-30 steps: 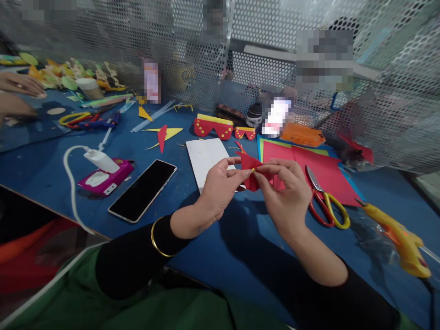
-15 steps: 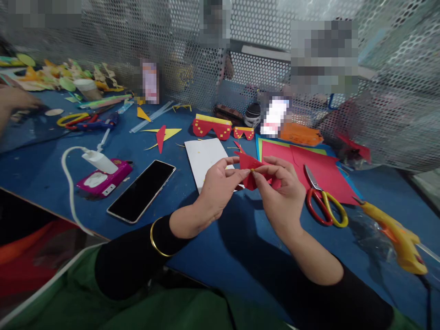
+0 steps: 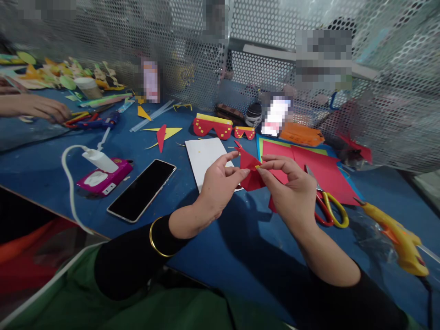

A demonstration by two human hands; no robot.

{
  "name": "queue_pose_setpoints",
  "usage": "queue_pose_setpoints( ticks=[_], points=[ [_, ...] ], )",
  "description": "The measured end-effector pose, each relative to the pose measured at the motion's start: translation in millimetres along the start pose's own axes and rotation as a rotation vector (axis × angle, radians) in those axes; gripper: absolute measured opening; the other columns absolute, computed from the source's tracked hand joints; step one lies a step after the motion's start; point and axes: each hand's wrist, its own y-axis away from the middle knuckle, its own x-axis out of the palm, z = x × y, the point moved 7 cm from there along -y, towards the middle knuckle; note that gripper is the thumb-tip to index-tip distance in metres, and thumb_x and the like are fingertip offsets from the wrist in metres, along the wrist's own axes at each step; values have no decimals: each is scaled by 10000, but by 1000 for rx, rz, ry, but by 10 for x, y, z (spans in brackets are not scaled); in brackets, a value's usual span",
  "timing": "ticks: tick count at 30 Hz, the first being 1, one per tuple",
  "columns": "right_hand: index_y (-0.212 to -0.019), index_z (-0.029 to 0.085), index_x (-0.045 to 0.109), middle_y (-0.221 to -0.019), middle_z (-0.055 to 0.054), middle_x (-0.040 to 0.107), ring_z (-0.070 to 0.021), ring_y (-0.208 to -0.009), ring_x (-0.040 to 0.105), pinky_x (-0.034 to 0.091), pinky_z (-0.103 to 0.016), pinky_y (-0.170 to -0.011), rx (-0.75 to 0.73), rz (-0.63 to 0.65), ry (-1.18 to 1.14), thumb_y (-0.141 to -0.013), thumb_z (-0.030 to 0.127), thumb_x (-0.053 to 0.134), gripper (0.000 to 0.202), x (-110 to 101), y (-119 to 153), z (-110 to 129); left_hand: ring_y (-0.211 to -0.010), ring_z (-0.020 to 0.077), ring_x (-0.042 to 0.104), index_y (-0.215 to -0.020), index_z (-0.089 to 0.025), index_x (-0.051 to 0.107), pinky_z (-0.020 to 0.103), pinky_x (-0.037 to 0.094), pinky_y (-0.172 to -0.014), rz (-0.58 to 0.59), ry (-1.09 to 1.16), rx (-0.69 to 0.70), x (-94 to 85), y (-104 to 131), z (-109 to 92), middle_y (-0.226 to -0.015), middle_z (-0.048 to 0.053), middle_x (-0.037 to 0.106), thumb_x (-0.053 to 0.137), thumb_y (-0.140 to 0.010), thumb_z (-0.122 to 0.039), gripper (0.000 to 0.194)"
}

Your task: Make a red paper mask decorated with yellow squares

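Observation:
My left hand [image 3: 220,188] pinches a folded red paper piece [image 3: 250,176] between thumb and fingers, held a little above the table. A small yellow paper square [image 3: 257,167] is between the thumb and forefinger of my right hand [image 3: 292,188], right at the red paper's surface. Whether the square touches the red paper I cannot tell. More red paper [image 3: 272,204] shows below my right hand. Under my left fingertips lies a white sheet [image 3: 202,158]. Red-handled and yellow-handled scissors [image 3: 335,211] rest just right of my right hand, partly hidden by it.
Red sheets [image 3: 316,172] lie stacked behind the scissors; a yellow glue gun [image 3: 398,233] is at the right. Red paper glasses shapes [image 3: 213,127] stand behind. A phone [image 3: 142,190] and a purple power socket [image 3: 105,176] are at the left. A co-worker's hand [image 3: 41,106] reaches in far left.
My right hand has moved slightly right, and the yellow square shows more between its fingertips. The left hand stays nearly still. The co-worker's hand has moved right, toward the tools.

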Motion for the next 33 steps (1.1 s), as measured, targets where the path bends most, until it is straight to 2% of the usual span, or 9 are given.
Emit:
queue_pose_setpoints(
  ticks=[6,17,26,33],
  points=[
    [-796,233,721,-1017,-43,739,-222,-995,690,515,-425,-926,-47,-2,36,-831,217,711,40,-11,-14,26,-621,113,600,-1353,-116,558,236,425,-603,32,-34,15,4,-5,30,-721,14,707,718,-813,-170,566],
    [-779,220,689,-976,-47,723,-217,-986,682,516,-411,-922,-19,-44,3,-825,232,710,52,-10,4,7,-582,93,563,-1366,-117,549,229,408,-590,31,-55,26,23,-3,20,-687,-16,669,711,-829,-145,562],
    [-814,220,680,-943,-24,751,-214,-960,701,524,-398,-908,134,-31,-63,-808,245,708,38,9,19,-70,-623,109,595,-1354,-136,555,241,439,-626,41,-39,20,33,-1,26,-703,-11,682,710,-825,-140,551],
    [-866,218,691,-888,-14,734,-190,-847,683,540,-361,-782,194,-12,-136,-809,278,714,85,35,40,-148,-591,107,568,-1359,-142,556,245,405,-586,48,-57,30,37,-3,27,-679,-19,662,717,-817,-163,566]
  ],
)
